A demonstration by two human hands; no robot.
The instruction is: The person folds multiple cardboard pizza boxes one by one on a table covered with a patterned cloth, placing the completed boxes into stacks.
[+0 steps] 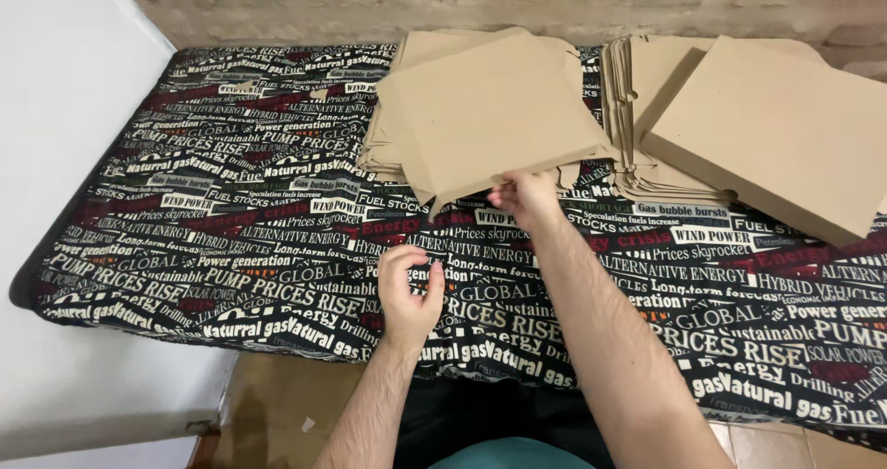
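Brown flat cardboard sheet [490,109] pinched at its near edge by the right hand [525,196], atop a loose cardboard stack [388,150].
Neighbouring sheets could be dragged askew; the left hand [409,289] is loosely curled, empty, on the black printed cloth [231,229].

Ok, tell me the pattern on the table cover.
The cover is black, printed all over with white and some red lettering; head view.

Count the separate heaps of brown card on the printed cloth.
2. One card heap lies at centre, its near edge gripped by the right hand; the other heap lies at right. Sheets beneath are hidden.
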